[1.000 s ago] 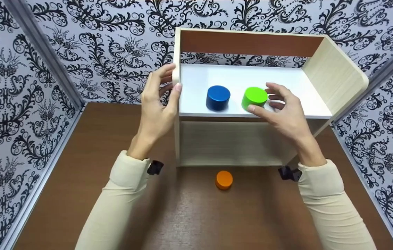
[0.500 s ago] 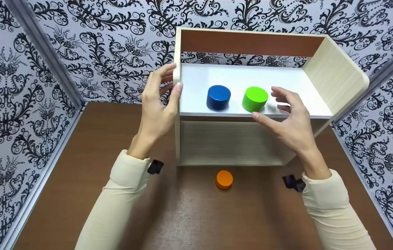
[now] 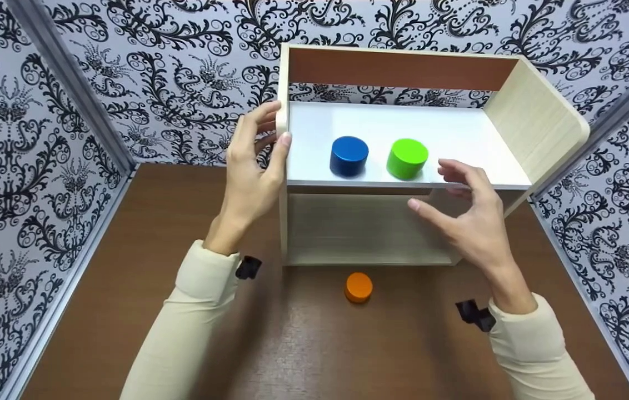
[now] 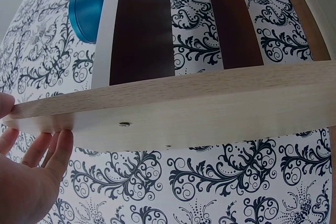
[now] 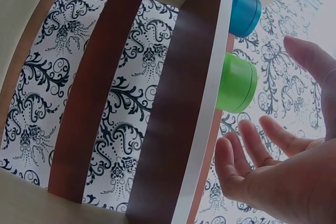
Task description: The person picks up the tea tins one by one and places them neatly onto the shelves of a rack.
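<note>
My right hand: fingers loose and spread, holding nothing, hovering just in front of the shelf's near edge, right of the green cylinder and apart from it.
My left hand: thumb and fingers wrapped round the near edge of the shelf unit's left side panel, I judge to keep the unit from shifting.
Green cylinder: upright on the white shelf board, close to its near edge, standing free.
Blue cylinder: upright just left of the green one, a small gap between them.
Orange cylinder: down on the brown table, just in front of the unit, between my forearms.
Surround: black-and-white patterned walls on the left, right and far sides.
</note>
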Demonstrator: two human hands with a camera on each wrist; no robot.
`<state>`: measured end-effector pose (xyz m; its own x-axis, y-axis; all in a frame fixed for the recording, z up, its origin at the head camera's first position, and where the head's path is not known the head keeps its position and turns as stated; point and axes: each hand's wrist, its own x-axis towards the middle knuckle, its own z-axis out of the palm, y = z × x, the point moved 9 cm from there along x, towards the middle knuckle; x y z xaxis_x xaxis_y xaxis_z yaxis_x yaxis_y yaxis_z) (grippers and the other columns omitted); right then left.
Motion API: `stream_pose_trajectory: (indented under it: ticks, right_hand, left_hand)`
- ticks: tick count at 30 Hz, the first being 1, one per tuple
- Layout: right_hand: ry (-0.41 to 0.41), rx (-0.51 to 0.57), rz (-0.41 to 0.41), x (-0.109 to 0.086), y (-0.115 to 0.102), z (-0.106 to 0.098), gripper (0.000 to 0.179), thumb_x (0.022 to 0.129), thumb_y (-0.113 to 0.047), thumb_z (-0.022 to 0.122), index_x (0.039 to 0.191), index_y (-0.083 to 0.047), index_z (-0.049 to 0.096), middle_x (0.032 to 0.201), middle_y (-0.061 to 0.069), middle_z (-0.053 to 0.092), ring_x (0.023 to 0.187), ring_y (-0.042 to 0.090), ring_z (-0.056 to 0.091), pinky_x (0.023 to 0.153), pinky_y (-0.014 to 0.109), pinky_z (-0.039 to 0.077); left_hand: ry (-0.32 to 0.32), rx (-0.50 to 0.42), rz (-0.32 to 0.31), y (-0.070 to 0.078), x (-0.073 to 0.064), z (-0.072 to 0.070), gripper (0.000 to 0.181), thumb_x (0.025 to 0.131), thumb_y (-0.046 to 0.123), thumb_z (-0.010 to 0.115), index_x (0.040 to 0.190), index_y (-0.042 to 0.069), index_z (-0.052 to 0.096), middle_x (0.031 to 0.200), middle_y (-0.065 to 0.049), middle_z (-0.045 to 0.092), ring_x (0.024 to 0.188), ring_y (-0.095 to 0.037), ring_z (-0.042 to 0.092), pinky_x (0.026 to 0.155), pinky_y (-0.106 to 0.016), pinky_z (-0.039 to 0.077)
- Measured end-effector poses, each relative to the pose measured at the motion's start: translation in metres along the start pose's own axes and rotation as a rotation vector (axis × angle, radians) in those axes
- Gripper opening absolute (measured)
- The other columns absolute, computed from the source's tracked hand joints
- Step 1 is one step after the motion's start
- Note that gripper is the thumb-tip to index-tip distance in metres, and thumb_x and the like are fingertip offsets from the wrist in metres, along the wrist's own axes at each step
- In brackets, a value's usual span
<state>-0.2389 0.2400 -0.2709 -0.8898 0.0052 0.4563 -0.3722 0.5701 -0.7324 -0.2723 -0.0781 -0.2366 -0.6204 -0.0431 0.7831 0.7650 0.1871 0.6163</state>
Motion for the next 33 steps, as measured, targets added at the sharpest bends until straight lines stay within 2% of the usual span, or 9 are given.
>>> stream_pose_trajectory:
  ticks: [12,20,26,33]
  right_hand:
    - [-0.027,0.037,0.012,-0.021,0.015,0.009,0.066,0.078,-0.013,0.090,0.135,-0.007,0.059,0.128,0.004,0.060,0.114,0.010,0.054,0.099,0.026,0.049]
    - [-0.059,0.049,0.032,-0.036,0.028,0.017,0.064,0.079,-0.014,0.089,0.134,-0.007,0.059,0.130,0.005,0.059,0.114,0.017,0.055,0.098,0.024,0.049]
    - [-0.077,0.057,0.049,-0.045,0.042,0.027,0.062,0.078,-0.015,0.089,0.133,-0.007,0.060,0.128,0.007,0.059,0.113,0.020,0.055,0.096,0.020,0.048]
    - [-0.115,0.073,0.062,-0.056,0.058,0.040,0.063,0.078,-0.017,0.090,0.132,-0.008,0.061,0.128,0.007,0.059,0.112,0.014,0.054,0.097,0.020,0.048]
  left_hand:
    - [0.001,0.000,-0.001,0.000,0.000,0.000,0.039,0.098,0.000,0.058,0.137,-0.004,0.053,0.123,-0.017,0.057,0.110,-0.030,0.063,0.096,-0.034,0.059]
    - [0.007,-0.007,0.000,0.001,0.000,-0.001,0.039,0.098,0.001,0.058,0.136,-0.004,0.053,0.123,-0.017,0.057,0.110,-0.035,0.063,0.096,-0.035,0.059]
    - [0.005,0.001,-0.005,0.000,0.000,-0.001,0.039,0.098,0.001,0.058,0.136,-0.003,0.053,0.123,-0.017,0.057,0.110,-0.034,0.063,0.097,-0.034,0.059]
    - [-0.001,0.000,-0.007,0.000,0.000,0.000,0.039,0.098,0.001,0.058,0.137,-0.003,0.053,0.123,-0.017,0.057,0.111,-0.035,0.063,0.097,-0.034,0.058]
